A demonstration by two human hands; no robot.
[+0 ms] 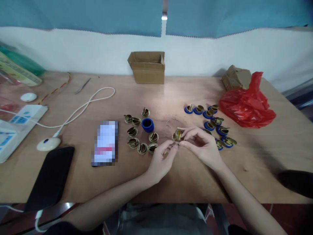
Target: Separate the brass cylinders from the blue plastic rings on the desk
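Observation:
My right hand (200, 143) pinches a small round brass part (178, 134) just above the wooden table (171, 176). My left hand (161, 157) meets it from the left, fingertips pinched at the part's lower edge; what they hold is too small to see. Several loose brass parts (137, 140) lie to the left around a blue plastic ring (147, 124). Several brass parts set in blue rings (215, 125) lie to the right. A few thin wire springs (172, 119) rest beyond my hands.
An open cardboard box (147, 67) stands at the back, and a red plastic bag (246, 102) with a crumpled brown box (236, 77) at the right. Left are two phones (50, 178), a white cable (80, 109), a power strip (17, 125) and tweezers (82, 86).

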